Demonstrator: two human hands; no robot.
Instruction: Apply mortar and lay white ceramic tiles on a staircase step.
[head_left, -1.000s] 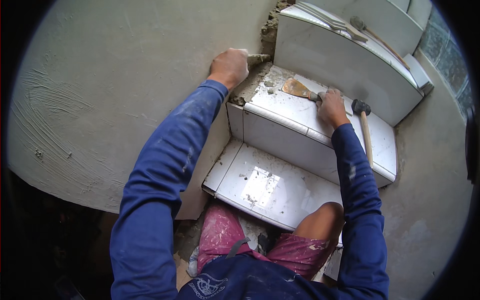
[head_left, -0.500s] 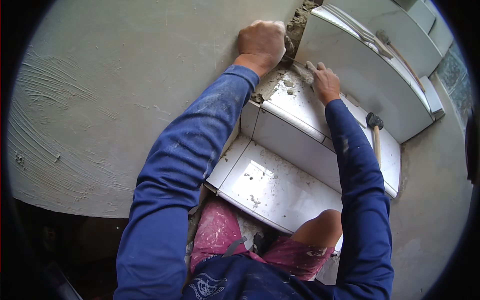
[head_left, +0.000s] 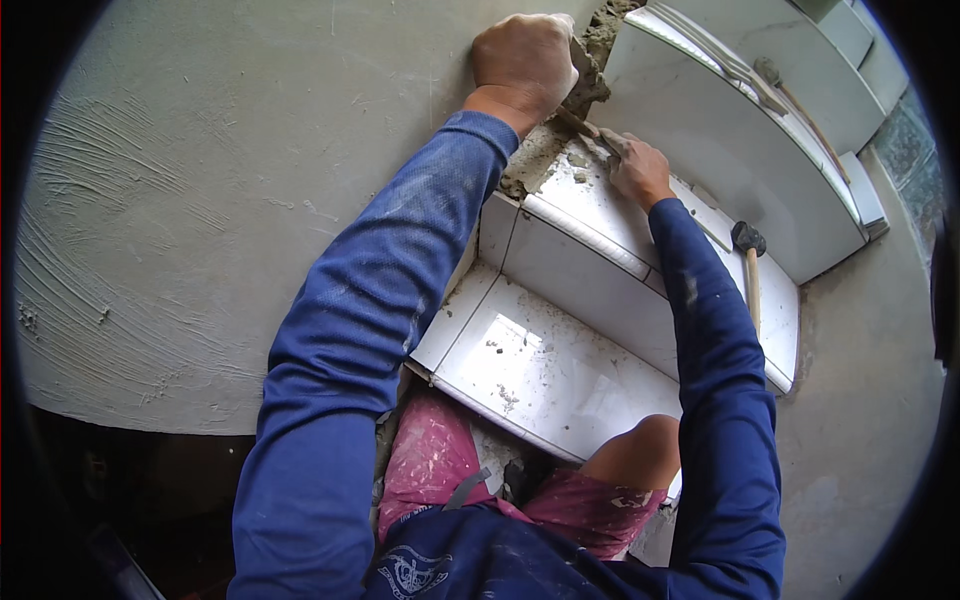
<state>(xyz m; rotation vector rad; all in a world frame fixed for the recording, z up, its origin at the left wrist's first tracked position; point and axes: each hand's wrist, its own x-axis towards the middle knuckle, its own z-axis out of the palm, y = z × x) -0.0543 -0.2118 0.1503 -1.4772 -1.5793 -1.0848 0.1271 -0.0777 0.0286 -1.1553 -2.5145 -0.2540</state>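
your right hand [head_left: 640,170] holds the scraper [head_left: 578,123] by its back end, likely so its front reaches the gray mortar [head_left: 538,152] beside the wall [head_left: 300,150]. your left hand [head_left: 525,62] curls tight nearby, but i cannot tell what it holds.

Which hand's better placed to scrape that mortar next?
Probably the right hand: it grips the scraper, whose blade points toward the mortar. The left hand is a closed fist by the wall, its grip mostly hidden.
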